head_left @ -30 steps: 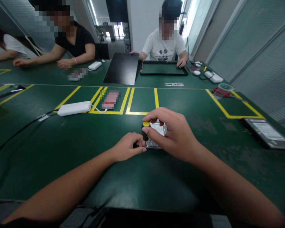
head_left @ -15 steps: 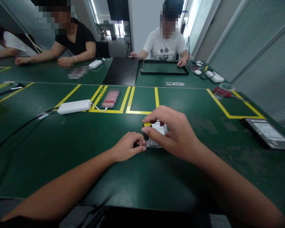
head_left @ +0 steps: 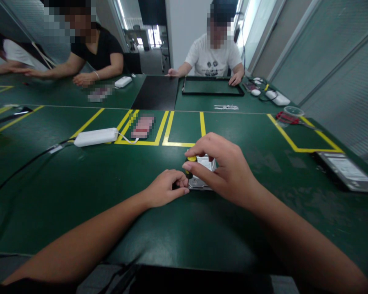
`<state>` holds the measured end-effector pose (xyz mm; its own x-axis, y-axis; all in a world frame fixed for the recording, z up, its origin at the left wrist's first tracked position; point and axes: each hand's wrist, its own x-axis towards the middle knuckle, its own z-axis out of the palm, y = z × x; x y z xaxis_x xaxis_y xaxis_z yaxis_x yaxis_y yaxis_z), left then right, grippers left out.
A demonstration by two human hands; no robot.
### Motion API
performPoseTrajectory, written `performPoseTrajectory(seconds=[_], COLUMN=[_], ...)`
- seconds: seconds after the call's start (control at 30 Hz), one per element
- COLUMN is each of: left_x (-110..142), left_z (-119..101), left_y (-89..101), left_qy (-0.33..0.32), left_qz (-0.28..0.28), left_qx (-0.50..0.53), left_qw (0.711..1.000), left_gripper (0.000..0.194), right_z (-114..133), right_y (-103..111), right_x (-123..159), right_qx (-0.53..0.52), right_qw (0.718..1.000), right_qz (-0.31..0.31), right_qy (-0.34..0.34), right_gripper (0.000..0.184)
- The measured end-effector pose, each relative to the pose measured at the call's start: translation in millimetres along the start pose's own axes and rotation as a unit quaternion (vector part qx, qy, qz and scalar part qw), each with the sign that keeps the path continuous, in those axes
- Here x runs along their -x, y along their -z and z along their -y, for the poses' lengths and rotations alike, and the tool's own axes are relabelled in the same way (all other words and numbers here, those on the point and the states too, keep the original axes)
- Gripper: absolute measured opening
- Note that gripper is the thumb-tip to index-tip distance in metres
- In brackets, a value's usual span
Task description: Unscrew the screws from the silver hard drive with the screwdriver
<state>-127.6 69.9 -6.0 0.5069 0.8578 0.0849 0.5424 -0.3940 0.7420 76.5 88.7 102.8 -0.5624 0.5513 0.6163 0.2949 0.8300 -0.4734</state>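
Observation:
A small silver hard drive point(head_left: 205, 163) with a white label lies in front of me, partly covered by my right hand point(head_left: 222, 165). Thumb and fingers of that hand pinch a short black-and-yellow screwdriver point(head_left: 189, 170). The screwdriver stands nearly upright, its tip down at the drive's near left corner; the screw itself is too small to make out. My left hand point(head_left: 168, 188) rests on the table with curled fingers and thumb against the drive's left edge, gripping that corner.
Right of me lies a larger hard drive point(head_left: 346, 171). A white power strip point(head_left: 95, 137) with a black cable is at left, its white lead running to a blurred phone point(head_left: 143, 126). Across the green table point(head_left: 116, 171), co-workers sit by a black panel point(head_left: 156, 93) and black frame point(head_left: 213, 94).
My right hand has risen slightly and the screwdriver's handle has shifted a little in its fingers. My left hand stays put. Opposite, the black panel has been lowered flatter; a co-worker's hand stretches left.

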Motion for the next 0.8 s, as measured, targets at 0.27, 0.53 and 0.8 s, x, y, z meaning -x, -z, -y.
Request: performPoseTrajectory(seconds=[0.27,0.53,0.8], left_x=[0.0,-0.1,-0.3], left_z=[-1.0,0.1,2.2], left_y=[0.4,-0.1,-1.1], left_qy=[-0.002,0.001,-0.012], left_qz=[-0.004,0.001,-0.006], left_qx=[-0.009,-0.019,-0.019], left_qw=[1.0,1.0,1.0], left_gripper=[0.014,0.017,0.018], right_z=[0.5,-1.1,1.0], right_y=[1.1,-1.4,-2.9], right_x=[2.9,1.3,3.2], right_qx=[0.009,-0.002,0.017], right_qw=[1.0,1.0,1.0], right_qz=[-0.006,-0.007,-0.009], right_qy=[0.001,0.009,0.019], right_gripper=[0.012,0.013,0.015])
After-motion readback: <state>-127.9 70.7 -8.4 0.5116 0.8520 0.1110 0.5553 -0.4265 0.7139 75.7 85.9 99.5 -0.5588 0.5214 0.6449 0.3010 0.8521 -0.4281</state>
